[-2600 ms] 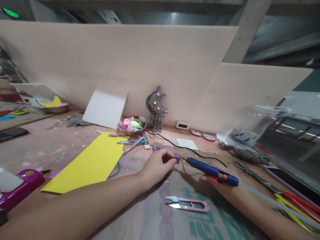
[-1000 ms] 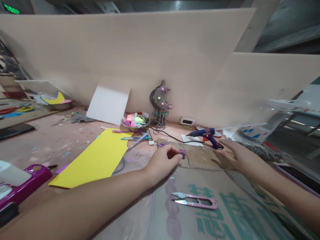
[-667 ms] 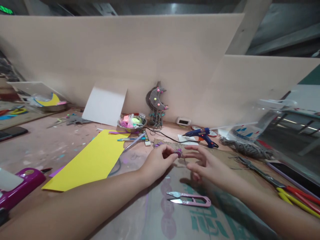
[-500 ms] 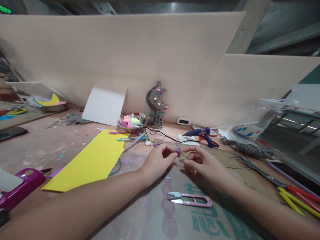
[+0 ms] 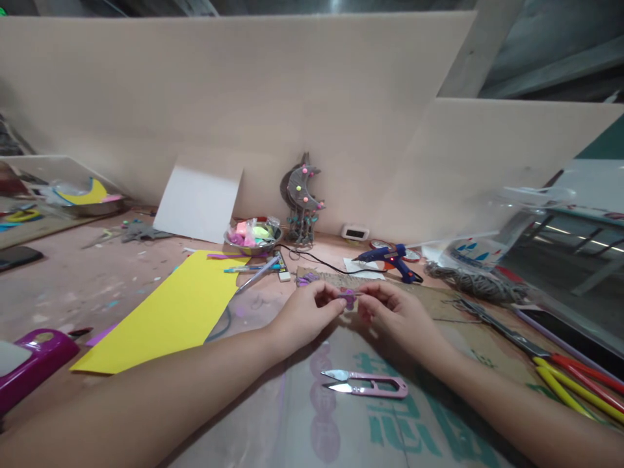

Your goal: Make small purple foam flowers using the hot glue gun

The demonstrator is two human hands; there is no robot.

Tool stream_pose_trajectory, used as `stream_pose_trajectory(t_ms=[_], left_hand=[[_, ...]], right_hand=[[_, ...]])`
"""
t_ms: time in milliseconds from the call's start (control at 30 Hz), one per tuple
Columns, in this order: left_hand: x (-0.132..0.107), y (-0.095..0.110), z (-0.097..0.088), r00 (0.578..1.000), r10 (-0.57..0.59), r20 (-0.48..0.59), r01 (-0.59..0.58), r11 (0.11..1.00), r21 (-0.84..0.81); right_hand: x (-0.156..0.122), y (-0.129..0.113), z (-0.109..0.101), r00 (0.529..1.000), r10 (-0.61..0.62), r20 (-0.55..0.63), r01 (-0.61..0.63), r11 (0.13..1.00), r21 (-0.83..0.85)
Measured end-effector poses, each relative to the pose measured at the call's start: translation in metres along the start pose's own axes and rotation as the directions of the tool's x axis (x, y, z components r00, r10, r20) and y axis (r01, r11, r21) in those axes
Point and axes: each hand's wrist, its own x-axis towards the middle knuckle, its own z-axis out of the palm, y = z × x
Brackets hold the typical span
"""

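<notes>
Between the thumb and fingertips of my left hand (image 5: 312, 309) is pinched a small purple piece (image 5: 348, 298), too small to make out fully. My right hand (image 5: 390, 309) is closed just to its right, its fingertips on a thin strand (image 5: 357, 294) that meets the piece. Below both hands, pink thread snips (image 5: 373, 385) lie with blades pointing left. Behind my left hand, some more purple bits (image 5: 307, 279) rest on a strip of cardboard (image 5: 326, 278).
A blue glue gun (image 5: 390, 257) stands behind my right hand. Scissors (image 5: 546, 357), a phone (image 5: 575, 338) and grey yarn (image 5: 472, 283) lie at right. Yellow paper (image 5: 170, 312), pens (image 5: 253, 273) and a metal bowl (image 5: 256, 246) are left. A grey moon ornament (image 5: 303, 188) stands behind.
My right hand has moved in toward the purple piece, and its fingers have closed nearer to it. The view has shifted slightly, so everything sits a little further left and higher.
</notes>
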Motion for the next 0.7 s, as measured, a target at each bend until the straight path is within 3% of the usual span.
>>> stream_pose_trajectory(t_ms=[100, 200, 467, 567, 700], left_hand=[[0.0009, -0.0006, 0.0001, 1.000, -0.013, -0.001, 0.013, 1.000, -0.022], [0.0006, -0.0009, 0.0004, 1.000, -0.021, 0.012, 0.022, 0.999, -0.029], [-0.0004, 0.0006, 0.0004, 0.999, 0.038, 0.029, -0.036, 0.997, -0.065], [-0.0005, 0.0009, -0.0004, 0.999, 0.054, 0.000, -0.054, 0.999, 0.002], [-0.0017, 0.0010, -0.0016, 0.999, 0.046, -0.028, -0.045, 0.998, 0.049]], right_hand=[[-0.0008, 0.0035, 0.0018, 0.994, 0.063, 0.091, -0.071, 0.993, 0.094], [-0.0016, 0.0033, 0.0034, 0.986, 0.125, 0.106, -0.134, 0.988, 0.075], [-0.0030, 0.0018, 0.0082, 0.988, 0.120, 0.101, -0.127, 0.989, 0.076], [-0.0035, 0.0016, 0.0074, 0.992, 0.086, 0.097, -0.090, 0.995, 0.041], [-0.0058, 0.0032, 0.0006, 0.996, -0.093, -0.007, 0.091, 0.988, -0.123]])
